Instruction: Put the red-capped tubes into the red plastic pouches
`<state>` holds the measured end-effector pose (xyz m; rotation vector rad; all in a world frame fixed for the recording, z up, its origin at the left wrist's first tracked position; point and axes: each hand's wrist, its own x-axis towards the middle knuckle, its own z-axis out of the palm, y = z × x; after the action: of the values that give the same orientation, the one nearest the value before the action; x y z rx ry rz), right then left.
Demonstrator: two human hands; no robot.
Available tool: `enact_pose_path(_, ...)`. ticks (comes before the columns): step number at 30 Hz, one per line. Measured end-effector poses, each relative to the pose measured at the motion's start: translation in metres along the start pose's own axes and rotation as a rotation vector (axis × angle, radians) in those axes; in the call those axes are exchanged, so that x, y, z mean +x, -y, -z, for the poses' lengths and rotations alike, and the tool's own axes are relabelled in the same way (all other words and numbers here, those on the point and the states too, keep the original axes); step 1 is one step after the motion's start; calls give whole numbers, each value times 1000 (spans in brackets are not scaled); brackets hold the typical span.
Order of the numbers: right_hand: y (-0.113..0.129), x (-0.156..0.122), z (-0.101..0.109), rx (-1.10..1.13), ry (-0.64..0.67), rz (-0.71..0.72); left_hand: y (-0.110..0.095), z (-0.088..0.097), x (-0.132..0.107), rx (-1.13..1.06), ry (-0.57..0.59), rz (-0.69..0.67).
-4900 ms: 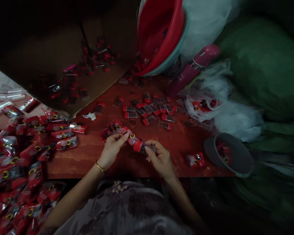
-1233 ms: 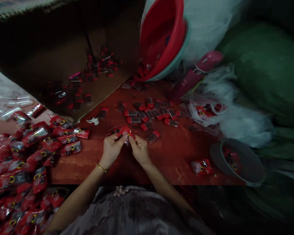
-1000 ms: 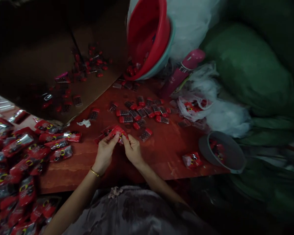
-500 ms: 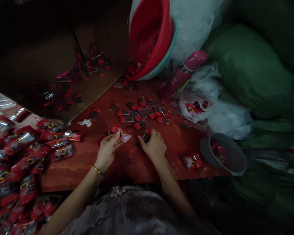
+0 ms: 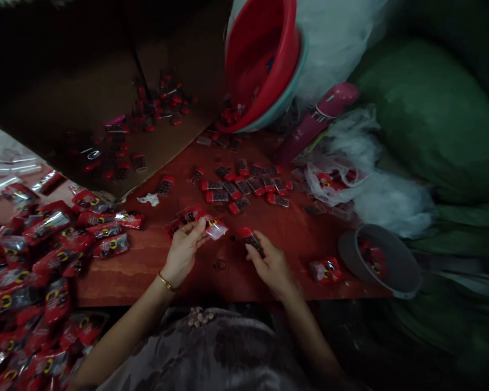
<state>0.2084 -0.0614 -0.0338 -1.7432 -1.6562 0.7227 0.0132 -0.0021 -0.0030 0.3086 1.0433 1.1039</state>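
Note:
My left hand [image 5: 184,251] pinches a small stack of red printed pouches [image 5: 198,217] just above the red table [image 5: 155,260]; the top pouch's clear open end points right. My right hand [image 5: 271,263] holds a small red-capped dark item [image 5: 250,238] in its fingers, a short way right of the pouch mouth. Several more of these red-capped items [image 5: 244,187] lie scattered behind the hands.
A big pile of filled red pouches [image 5: 36,260] covers the left. A cardboard sheet [image 5: 118,119] with more items lies at the back left. A tilted red basin [image 5: 263,60], a pink bottle [image 5: 318,119], white plastic bags [image 5: 362,184] and a grey bowl [image 5: 381,263] stand on the right.
My right hand left the pouch, reached back to the loose items, picked one up and brought it toward the pouch mouth. My left hand kept its grip on the pouches.

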Motion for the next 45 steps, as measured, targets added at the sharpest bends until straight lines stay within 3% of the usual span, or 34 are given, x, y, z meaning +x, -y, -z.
enact_pose_path(4,33,-14,3,529,237,-130,6,3,0,134,46,-136)
enact_pose_path(10,44,-8,-5,763,272,-260,8,13,1,337,167,-281)
enact_pose_path(14,39,-4,-12,794,194,-279,5,14,1,373,188,-295)
enact_pose_path(18,40,-2,-17,798,180,-280,5,10,-2,261,184,-232)
enact_pose_path(23,44,1,-23,705,126,-150,11,1,-7,161,186,-153)
enact_pose_path(29,45,5,-34,496,-31,-25,18,-1,-8,121,157,-95)
enact_pose_path(34,49,8,-39,464,90,-22,21,-1,-4,117,146,-118)
enact_pose_path(40,53,10,-49,689,114,-110,15,1,0,112,243,-24)
enact_pose_path(45,51,6,-51,696,178,-94,14,4,-2,70,198,-31)
